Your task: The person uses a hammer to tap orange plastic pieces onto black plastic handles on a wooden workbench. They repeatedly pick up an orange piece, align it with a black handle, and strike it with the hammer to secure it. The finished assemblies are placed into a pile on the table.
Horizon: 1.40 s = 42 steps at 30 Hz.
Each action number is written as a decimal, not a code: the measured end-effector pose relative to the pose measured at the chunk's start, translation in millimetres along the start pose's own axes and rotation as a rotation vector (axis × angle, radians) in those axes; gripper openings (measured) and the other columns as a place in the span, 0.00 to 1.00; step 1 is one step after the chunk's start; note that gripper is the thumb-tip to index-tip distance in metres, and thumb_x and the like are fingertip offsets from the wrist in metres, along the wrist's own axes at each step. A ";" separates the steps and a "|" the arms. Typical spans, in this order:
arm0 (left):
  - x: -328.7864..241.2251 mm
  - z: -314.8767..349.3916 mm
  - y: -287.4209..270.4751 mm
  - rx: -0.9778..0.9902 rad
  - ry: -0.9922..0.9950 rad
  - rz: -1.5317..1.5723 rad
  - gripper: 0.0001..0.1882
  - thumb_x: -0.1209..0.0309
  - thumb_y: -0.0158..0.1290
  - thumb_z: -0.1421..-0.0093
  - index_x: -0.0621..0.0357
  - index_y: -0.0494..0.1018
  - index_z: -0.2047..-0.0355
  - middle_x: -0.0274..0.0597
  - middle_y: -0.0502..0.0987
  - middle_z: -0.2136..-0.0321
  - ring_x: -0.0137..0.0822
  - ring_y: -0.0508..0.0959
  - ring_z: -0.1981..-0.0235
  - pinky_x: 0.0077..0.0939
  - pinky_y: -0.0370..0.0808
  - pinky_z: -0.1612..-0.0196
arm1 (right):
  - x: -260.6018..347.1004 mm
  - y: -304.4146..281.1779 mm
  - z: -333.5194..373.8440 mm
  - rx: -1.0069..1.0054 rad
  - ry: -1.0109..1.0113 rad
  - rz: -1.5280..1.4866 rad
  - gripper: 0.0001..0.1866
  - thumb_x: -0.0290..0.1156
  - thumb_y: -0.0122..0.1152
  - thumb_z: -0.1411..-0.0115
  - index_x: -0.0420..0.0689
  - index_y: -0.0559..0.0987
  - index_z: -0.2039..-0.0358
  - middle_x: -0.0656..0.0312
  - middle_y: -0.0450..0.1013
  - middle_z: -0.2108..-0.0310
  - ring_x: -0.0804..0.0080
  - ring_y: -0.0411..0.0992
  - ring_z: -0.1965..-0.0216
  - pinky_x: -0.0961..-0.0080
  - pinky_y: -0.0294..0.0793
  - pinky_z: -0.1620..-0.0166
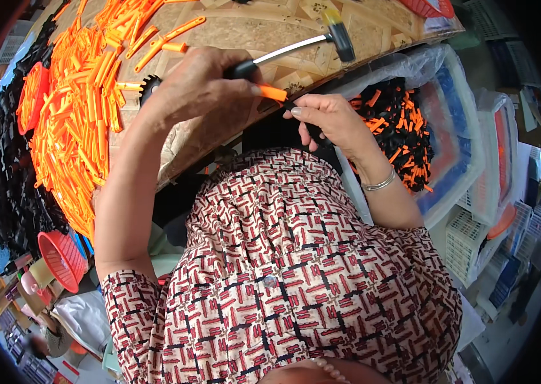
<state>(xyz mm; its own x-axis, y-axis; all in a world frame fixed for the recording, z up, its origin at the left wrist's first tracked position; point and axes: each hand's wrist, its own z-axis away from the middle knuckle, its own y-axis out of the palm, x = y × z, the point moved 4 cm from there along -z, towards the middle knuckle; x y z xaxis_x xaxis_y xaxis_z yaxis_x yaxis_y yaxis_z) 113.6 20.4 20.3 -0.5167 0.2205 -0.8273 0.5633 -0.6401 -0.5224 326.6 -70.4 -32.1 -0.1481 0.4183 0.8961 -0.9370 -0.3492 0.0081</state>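
Note:
My left hand (pixel 200 86) is closed at the table's front edge, with an orange plastic handle piece (pixel 273 93) sticking out of its fingers. The black grip of a small hammer (pixel 293 50) runs in against the same hand; its black and yellow head points away to the right. Just beyond the orange piece's tip, my right hand (pixel 329 118) pinches a small black part, mostly hidden by the fingers. Whether the black part is joined to the orange piece, I cannot tell. Left of my left hand lies a black toothed disc (pixel 150 88), partly covered by my wrist.
Loose orange handle pieces (pixel 81 128) are heaped on the left of the wood-patterned table (pixel 245 22), beside black parts (pixel 1 173) and a red basket (pixel 32 99). Right of my lap stands a plastic-lined bin (pixel 453 128) of black-and-orange pieces. Another red basket (pixel 64 261) is at lower left.

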 end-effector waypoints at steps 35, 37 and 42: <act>-9.7 -25.5 24.2 -0.226 0.246 -0.463 0.18 0.58 0.65 0.47 0.57 0.81 0.61 0.52 0.79 0.67 0.51 0.80 0.62 0.42 0.74 0.59 | 0.1 -6.8 -9.1 0.030 0.071 0.063 0.21 0.42 0.53 0.28 0.35 0.79 0.66 0.58 0.74 0.84 0.77 0.71 0.87 0.82 0.69 0.83; -10.6 -21.3 22.1 -0.315 0.262 -0.506 0.18 0.58 0.65 0.46 0.58 0.81 0.60 0.51 0.79 0.66 0.48 0.80 0.63 0.40 0.74 0.60 | -3.2 -4.4 -10.8 0.028 0.063 -0.005 0.21 0.42 0.52 0.28 0.35 0.78 0.68 0.58 0.74 0.85 0.76 0.70 0.88 0.81 0.68 0.84; -13.9 26.3 3.6 -0.411 -0.091 -0.111 0.19 0.63 0.61 0.38 0.61 0.79 0.50 0.39 0.78 0.68 0.29 0.77 0.68 0.27 0.74 0.63 | -2.9 4.4 -7.1 -0.026 0.087 -0.103 0.20 0.41 0.53 0.28 0.36 0.77 0.71 0.57 0.73 0.85 0.74 0.70 0.88 0.79 0.69 0.84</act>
<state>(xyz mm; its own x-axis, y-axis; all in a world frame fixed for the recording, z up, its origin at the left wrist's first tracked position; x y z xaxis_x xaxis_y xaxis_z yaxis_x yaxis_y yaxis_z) 105.8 -4.3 35.3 -0.6328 0.1936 -0.7498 0.7016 -0.2663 -0.6609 320.7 -67.1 -37.8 -0.0767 0.5221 0.8495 -0.9565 -0.2790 0.0851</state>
